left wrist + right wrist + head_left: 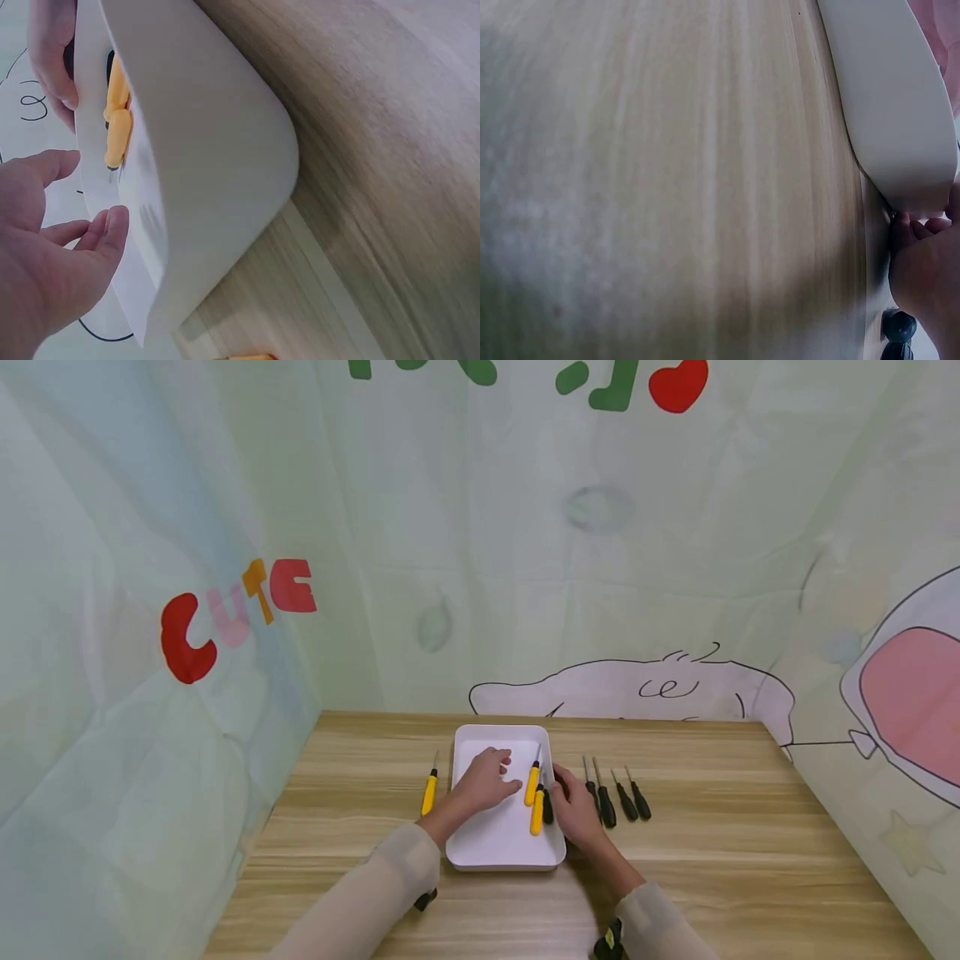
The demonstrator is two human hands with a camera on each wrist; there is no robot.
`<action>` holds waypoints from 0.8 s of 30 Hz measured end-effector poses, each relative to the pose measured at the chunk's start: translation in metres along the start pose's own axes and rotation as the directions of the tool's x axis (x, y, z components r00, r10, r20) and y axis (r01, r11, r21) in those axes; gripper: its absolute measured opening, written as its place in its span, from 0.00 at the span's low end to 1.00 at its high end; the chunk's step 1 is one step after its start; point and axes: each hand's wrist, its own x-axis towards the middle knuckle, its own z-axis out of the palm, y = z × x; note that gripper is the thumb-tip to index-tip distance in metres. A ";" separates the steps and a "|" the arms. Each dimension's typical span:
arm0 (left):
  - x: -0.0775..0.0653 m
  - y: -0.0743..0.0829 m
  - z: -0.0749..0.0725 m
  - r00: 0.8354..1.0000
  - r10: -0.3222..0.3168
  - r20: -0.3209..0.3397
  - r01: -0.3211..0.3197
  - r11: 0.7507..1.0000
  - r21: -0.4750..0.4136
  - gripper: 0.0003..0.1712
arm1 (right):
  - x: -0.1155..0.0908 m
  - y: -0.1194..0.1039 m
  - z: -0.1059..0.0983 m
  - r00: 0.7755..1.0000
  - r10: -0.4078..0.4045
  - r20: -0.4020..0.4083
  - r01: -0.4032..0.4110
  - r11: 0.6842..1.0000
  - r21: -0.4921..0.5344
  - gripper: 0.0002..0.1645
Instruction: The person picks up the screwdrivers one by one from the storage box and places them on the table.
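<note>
A white tray (498, 852) stands on the wooden table. Inside, toward its right side, lie two yellow-handled screwdrivers (537, 812) and a black-handled screwdriver (548, 808). My left hand (486, 781) hovers over the tray's left half, fingers loosely bent and apart, with nothing between them; the left wrist view shows the thumb and fingers of this hand (60, 240) spread. At the tray's right wall, my right hand (576, 810) grips the edge, thumb by the rim. In the right wrist view its fingers (904, 229) curl at the tray's lower edge.
Left of the tray lies another yellow-handled screwdriver (430, 792). Several black-handled screwdrivers (627, 802) lie in a row to the right, tips pointing away, the closest beside my right hand. Printed cloth walls (390, 643) rise behind and beside the table (720, 843).
</note>
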 end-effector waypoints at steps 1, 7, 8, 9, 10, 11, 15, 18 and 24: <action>0.001 0.001 0.002 1.000 -0.003 0.004 0.003 1.000 0.004 0.37 | 0.000 0.000 0.000 1.000 0.000 -0.002 0.000 1.000 -0.001 0.30; 0.007 0.003 0.011 1.000 0.003 0.030 -0.003 1.000 0.010 0.37 | 0.001 0.001 0.001 1.000 -0.007 -0.021 0.007 1.000 -0.012 0.30; 0.008 0.003 0.013 0.999 0.006 0.033 -0.007 1.000 0.009 0.37 | 0.001 0.002 0.001 1.000 -0.007 -0.023 0.007 1.000 -0.013 0.30; 0.009 0.004 0.014 0.999 0.008 0.037 -0.008 1.000 0.003 0.37 | 0.001 0.002 0.001 1.000 -0.007 -0.024 0.006 1.000 -0.014 0.30; 0.009 0.004 0.015 0.999 0.009 0.040 -0.009 1.000 -0.002 0.37 | 0.001 0.002 0.001 1.000 -0.006 -0.024 0.006 1.000 -0.013 0.30; 0.009 0.004 0.017 0.999 0.013 0.040 -0.013 1.000 -0.008 0.37 | 0.000 0.002 0.001 1.000 -0.006 -0.024 0.005 1.000 -0.014 0.30; 0.010 0.004 0.021 0.999 0.026 0.045 -0.025 0.999 -0.020 0.37 | 0.000 0.002 0.001 1.000 -0.002 -0.021 0.002 1.000 -0.008 0.30; 0.011 0.003 0.025 0.998 0.039 0.042 -0.039 0.999 -0.014 0.37 | 0.000 0.001 0.001 1.000 -0.009 -0.021 0.009 1.000 -0.007 0.29; 0.016 0.002 0.030 0.998 0.057 0.032 -0.059 0.997 0.045 0.34 | 0.001 0.002 0.001 0.999 -0.020 -0.025 0.019 1.000 -0.015 0.29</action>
